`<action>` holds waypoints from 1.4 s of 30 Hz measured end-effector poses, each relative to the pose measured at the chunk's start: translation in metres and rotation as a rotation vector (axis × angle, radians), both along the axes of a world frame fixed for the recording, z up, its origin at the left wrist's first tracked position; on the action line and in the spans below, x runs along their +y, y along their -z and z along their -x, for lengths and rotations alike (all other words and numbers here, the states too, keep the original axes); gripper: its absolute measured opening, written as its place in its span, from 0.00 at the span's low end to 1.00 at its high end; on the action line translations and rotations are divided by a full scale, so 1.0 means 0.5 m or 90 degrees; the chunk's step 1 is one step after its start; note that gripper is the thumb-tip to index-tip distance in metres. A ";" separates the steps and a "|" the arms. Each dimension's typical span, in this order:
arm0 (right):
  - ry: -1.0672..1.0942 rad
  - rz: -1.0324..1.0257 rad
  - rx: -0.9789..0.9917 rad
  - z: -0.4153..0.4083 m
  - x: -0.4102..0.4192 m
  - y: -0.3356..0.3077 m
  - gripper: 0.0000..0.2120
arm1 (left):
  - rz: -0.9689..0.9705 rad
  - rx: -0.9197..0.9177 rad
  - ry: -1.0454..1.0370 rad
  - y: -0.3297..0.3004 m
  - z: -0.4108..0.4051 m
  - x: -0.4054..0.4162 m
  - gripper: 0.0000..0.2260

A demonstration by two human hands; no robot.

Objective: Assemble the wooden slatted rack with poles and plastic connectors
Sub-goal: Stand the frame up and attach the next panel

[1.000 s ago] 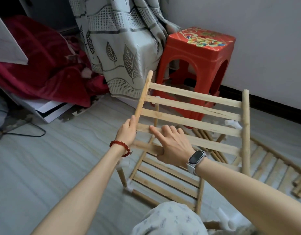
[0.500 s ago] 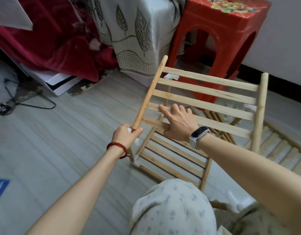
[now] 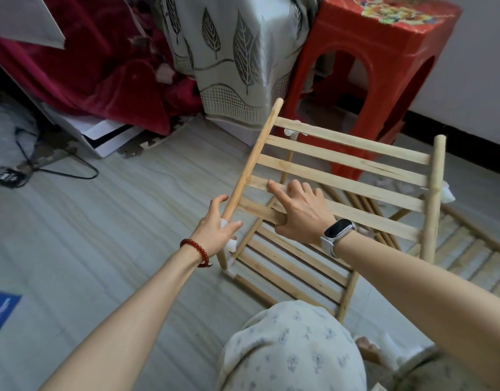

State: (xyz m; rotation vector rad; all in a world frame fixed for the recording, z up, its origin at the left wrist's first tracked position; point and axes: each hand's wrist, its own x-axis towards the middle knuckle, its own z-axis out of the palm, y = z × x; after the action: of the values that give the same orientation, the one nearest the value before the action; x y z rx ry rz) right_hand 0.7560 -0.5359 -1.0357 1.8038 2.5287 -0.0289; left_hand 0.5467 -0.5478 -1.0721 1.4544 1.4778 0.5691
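Five flat pale slats span my slatted panel (image 3: 347, 176) between round poles. Left hand (image 3: 216, 230) loosely cups the left pole (image 3: 253, 159); right hand (image 3: 298, 213) hooks a slat.

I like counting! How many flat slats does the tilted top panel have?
5, from top to bottom: top slat nearest the red stool, second slat, third slat, fourth slat, and lowest slat, partly hidden under the right hand.
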 end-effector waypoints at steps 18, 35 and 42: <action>-0.039 0.038 0.013 0.025 -0.019 0.029 0.37 | -0.123 0.020 -0.087 0.021 -0.003 -0.011 0.18; -0.020 0.050 0.033 0.018 -0.038 0.035 0.38 | -0.044 -0.199 -0.203 0.018 -0.028 -0.021 0.10; 0.006 0.059 0.042 0.009 -0.041 0.037 0.38 | 0.022 -0.007 -0.057 -0.012 -0.026 0.025 0.12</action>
State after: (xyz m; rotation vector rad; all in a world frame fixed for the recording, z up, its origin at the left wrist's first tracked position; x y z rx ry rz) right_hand 0.7513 -0.5566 -1.0540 1.8092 2.5161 -0.2065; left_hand 0.5597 -0.5354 -1.0661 1.3618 1.5427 0.6033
